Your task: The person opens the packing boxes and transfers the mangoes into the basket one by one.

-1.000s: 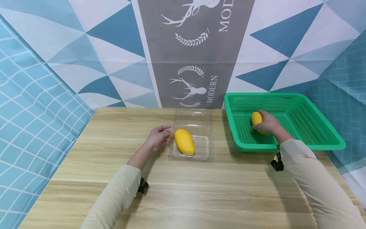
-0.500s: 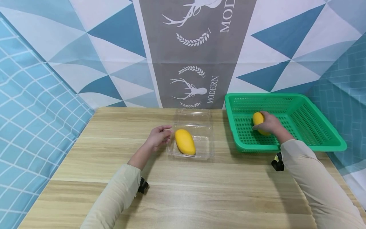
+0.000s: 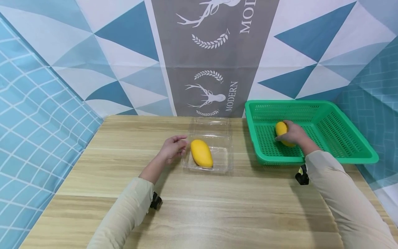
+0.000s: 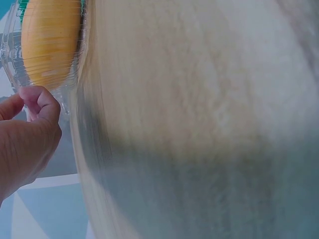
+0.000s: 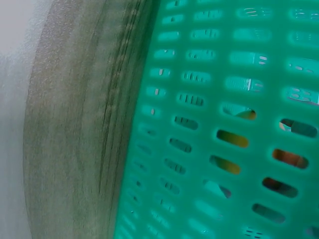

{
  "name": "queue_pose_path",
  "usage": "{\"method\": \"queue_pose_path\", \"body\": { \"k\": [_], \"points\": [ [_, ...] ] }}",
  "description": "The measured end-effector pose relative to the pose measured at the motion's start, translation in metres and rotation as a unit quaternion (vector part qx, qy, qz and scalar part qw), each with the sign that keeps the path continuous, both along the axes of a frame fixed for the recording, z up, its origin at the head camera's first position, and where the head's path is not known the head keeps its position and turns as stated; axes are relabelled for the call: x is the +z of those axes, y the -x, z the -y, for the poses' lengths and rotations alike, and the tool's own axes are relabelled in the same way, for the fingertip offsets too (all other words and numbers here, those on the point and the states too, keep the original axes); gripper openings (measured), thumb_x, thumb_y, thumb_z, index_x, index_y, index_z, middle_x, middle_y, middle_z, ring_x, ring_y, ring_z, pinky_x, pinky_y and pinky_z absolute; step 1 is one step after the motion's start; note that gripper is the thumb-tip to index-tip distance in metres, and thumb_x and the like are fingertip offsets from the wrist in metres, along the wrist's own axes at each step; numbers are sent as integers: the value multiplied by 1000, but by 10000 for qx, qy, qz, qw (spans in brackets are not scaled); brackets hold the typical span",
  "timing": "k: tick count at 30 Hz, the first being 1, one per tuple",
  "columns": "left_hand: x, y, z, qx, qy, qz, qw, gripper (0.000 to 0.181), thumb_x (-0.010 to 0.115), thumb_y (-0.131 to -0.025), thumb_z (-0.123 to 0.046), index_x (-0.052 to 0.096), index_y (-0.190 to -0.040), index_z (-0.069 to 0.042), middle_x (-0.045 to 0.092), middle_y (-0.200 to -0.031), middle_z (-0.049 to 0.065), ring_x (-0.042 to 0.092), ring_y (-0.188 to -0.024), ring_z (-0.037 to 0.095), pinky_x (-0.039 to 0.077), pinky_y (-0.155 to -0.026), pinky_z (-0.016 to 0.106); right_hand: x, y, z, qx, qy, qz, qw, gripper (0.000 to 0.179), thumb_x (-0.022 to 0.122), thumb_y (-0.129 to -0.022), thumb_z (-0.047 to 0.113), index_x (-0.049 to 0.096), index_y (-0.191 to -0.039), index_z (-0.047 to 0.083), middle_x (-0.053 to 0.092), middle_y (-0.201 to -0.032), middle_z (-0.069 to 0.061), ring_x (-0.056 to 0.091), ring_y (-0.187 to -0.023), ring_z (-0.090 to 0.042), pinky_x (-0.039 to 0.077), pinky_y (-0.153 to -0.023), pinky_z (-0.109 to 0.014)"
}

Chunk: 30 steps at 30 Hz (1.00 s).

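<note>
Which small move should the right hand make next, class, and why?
Probably the right hand should lift its mango out of the green basket: it grips that mango inside, and the open clear box has space beside the other mango.

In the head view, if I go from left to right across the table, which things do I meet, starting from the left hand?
Left hand, clear box with a mango inside, green basket.

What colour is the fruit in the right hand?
The fruit is yellow, clearest in the head view.
</note>
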<state>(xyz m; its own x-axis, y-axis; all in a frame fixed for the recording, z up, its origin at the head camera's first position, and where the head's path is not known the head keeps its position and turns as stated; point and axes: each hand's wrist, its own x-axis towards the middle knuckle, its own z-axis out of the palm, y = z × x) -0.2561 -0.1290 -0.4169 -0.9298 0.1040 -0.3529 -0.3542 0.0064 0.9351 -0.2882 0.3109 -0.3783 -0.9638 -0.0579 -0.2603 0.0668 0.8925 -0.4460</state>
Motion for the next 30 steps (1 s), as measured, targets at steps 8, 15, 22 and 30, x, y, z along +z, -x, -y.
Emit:
{"method": "queue_pose_path", "body": {
  "k": [8, 15, 22, 30],
  "points": [
    [1, 0, -1, -23, 55, -30, 10000, 41, 52, -94, -6, 43, -133, -1, 54, -88, 3, 50, -61, 9, 46, -55, 17, 0, 1, 0, 4, -16, 28, 10000, 87, 63, -87, 24, 7, -145, -10, 29, -130, -40, 39, -109, -52, 42, -82, -58],
    [0, 0, 0, -39, 63, -45, 10000, 42, 52, -93, -5, 43, -134, 0, 55, -91, 4, 51, -61, 8, 46, -55, 17, -1, -1, 1, -25, 23, 60, 10000, 87, 63, -86, 23, 8, -145, -10, 30, -129, -40, 39, -109, -52, 43, -82, -58],
    [-2, 1, 0, -21, 88, -63, 9999, 42, 52, -94, -6, 42, -134, 0, 54, -89, 3, 50, -61, 8, 46, -55, 17, 0, -3, 1, -64, 55, 50, 10000, 87, 63, -86, 22, 9, -144, -11, 30, -130, -39, 39, -110, -52, 42, -84, -60],
    [-2, 0, 0, 1, 45, -87, 10000, 41, 53, -93, -5, 44, -133, 0, 55, -89, 3, 50, -60, 8, 45, -53, 17, 2, -7, 2, -42, 48, 32, 10000, 88, 64, -85, 23, 7, -144, -11, 30, -129, -40, 40, -109, -52, 43, -82, -59]
  ]
}}
